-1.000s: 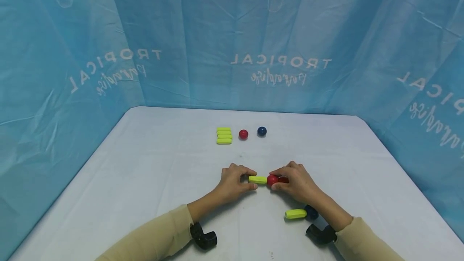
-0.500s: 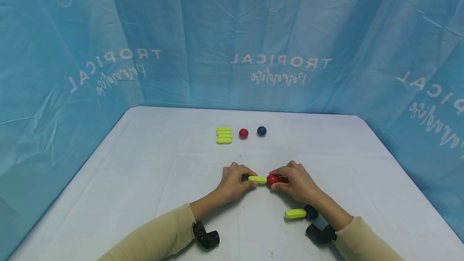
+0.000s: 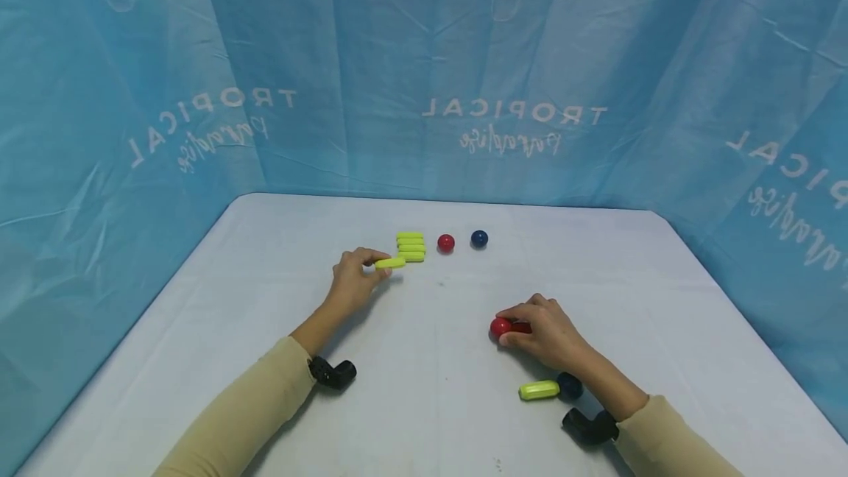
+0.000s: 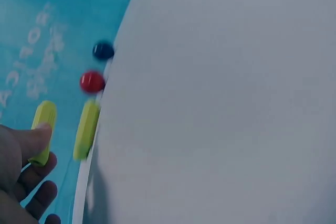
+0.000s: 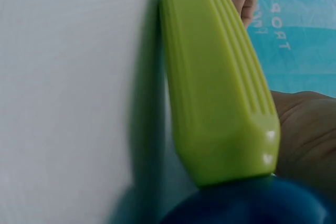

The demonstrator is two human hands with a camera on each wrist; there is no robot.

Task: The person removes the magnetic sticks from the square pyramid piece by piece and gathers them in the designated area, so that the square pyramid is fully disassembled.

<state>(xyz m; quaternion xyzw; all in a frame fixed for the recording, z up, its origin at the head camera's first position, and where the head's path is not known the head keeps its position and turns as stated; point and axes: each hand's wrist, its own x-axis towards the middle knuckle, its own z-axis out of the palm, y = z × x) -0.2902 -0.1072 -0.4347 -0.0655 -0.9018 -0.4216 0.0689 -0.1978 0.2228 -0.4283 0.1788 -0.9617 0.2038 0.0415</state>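
My left hand [image 3: 354, 282] pinches a yellow-green ribbed rod [image 3: 390, 263] between thumb and fingers, beside a row of several matching rods [image 3: 411, 246]. In the left wrist view the thumb lies across the held rod [image 4: 45, 111]. My right hand [image 3: 548, 330] grips a red ball [image 3: 500, 327] and a red rod [image 3: 522, 327] behind it, partly covered by the fingers. Below that hand another yellow-green rod [image 3: 539, 390] lies end to end with a dark blue ball [image 3: 570, 386]; the right wrist view shows this rod [image 5: 218, 77] large, its end against the ball [image 5: 257, 203].
A loose red ball [image 3: 446, 244] and a dark blue ball [image 3: 479, 239] sit to the right of the row of rods. White cloth covers the table [image 3: 298, 241]. A blue printed curtain [image 3: 397, 57] hangs around its back and sides.
My left hand has moved from beside the red ball toward the row at the back left, taking its yellow-green rod away from the ball. The right hand stays nearly in place.
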